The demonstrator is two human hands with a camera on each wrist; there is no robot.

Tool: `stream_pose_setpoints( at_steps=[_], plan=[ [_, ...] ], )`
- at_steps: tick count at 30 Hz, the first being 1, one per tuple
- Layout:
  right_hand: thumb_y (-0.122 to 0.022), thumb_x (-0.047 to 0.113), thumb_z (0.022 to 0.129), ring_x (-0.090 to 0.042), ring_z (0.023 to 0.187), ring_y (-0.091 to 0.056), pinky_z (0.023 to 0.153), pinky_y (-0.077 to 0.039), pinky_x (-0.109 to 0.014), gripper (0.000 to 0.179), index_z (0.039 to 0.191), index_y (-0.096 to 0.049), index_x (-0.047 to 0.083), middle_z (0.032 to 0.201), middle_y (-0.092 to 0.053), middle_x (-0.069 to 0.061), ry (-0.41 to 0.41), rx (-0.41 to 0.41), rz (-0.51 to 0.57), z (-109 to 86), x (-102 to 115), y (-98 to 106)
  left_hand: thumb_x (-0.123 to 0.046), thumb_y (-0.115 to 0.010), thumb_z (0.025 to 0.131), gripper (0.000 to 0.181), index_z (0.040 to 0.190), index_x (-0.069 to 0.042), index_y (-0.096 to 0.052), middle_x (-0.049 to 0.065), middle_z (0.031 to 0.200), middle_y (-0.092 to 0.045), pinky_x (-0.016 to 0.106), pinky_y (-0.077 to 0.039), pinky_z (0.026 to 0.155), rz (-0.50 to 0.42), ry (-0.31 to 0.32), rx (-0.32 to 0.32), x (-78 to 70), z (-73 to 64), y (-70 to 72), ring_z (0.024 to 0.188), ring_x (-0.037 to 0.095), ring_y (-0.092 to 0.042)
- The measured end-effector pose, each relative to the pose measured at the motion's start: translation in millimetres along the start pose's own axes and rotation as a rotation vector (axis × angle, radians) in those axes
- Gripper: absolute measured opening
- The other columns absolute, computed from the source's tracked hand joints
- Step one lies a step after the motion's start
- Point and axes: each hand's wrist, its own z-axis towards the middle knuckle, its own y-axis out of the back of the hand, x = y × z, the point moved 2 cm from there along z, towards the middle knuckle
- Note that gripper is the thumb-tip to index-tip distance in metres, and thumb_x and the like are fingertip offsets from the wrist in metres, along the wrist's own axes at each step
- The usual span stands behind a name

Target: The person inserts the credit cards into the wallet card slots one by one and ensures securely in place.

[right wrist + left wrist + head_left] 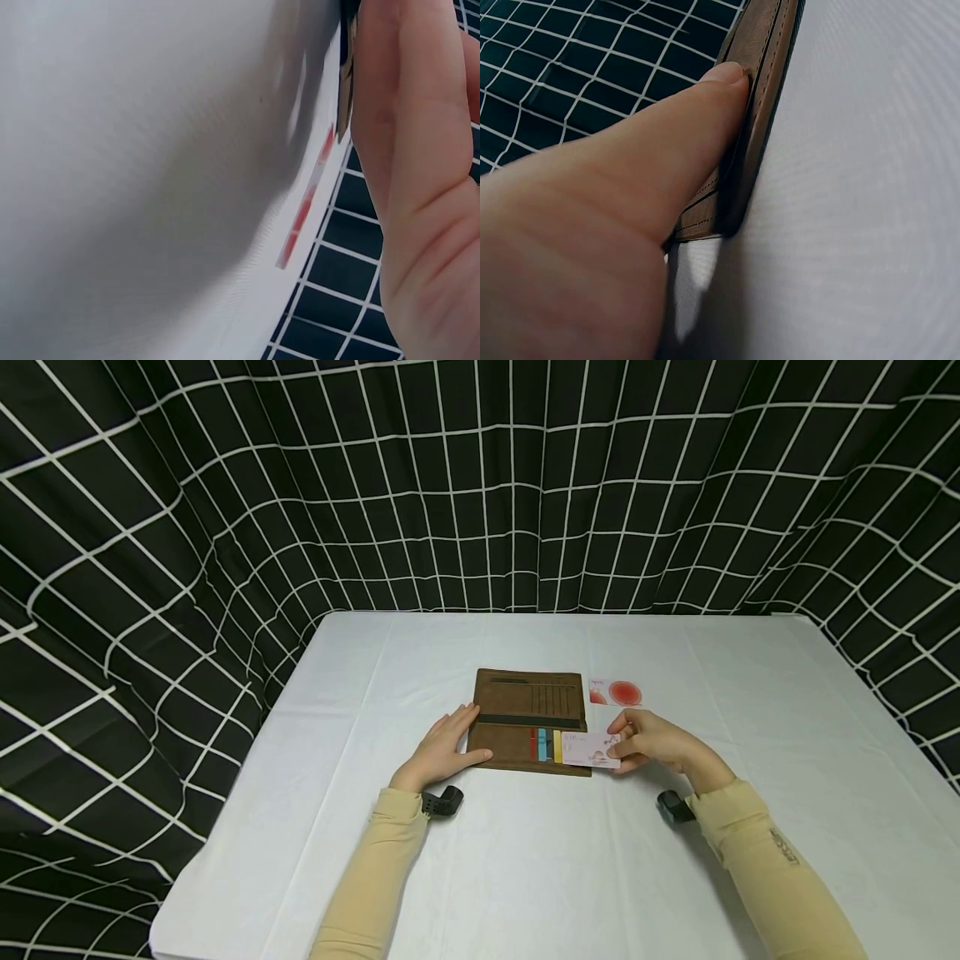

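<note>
The right hand (pixel 651 743) pinches the right end of a thin white-and-pink rectangular card (pixel 583 749) between thumb and fingers. From those fingertips the card runs leftward over the near panel of a flat, unfolded brown leather-look wallet (pixel 504 697), beside a yellow card edge (pixel 557 747); whether its far end sits inside a slot cannot be told. The left hand (pixel 442 750) grips nothing: its fingers are extended and the thumb spread wide, the fingertips at the wallet's left edge and the thumb resting on the near panel. Beyond the right hand, just past the wallet's right edge, a white card with red round prints (pixel 617 692) lies on the white cloth-covered surface (pixel 525 860).

To work the card along the panel well, the left thumb should press the leather down firmly so the wallet cannot skid. The right hand would do best with a light pinch near the card's end, holding it level and in line with the slot; a tilted card could snag on the yellow neighbour or bend.
</note>
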Motion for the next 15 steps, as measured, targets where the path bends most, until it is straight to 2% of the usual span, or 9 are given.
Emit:
stream_pose_setpoints(
  at_steps=[15],
  plan=[
    [-0.062, -0.008, 0.080, -0.020, 0.061, -0.058, 0.061, -0.056, -0.036, 0.040, 0.110, -0.037, -0.016, 0.076, -0.046, -0.011, -0.007, 0.016, -0.070, 15.1, 0.0, 3.9, -0.055, -0.056, 0.086, 0.085, 0.148, -0.010, -0.021, 0.005, 0.152, -0.018, 0.030, -0.005, 0.111, -0.005, 0.007, 0.002, -0.2, 0.5, 0.4, 0.138, 0.014, -0.011]
  ],
)
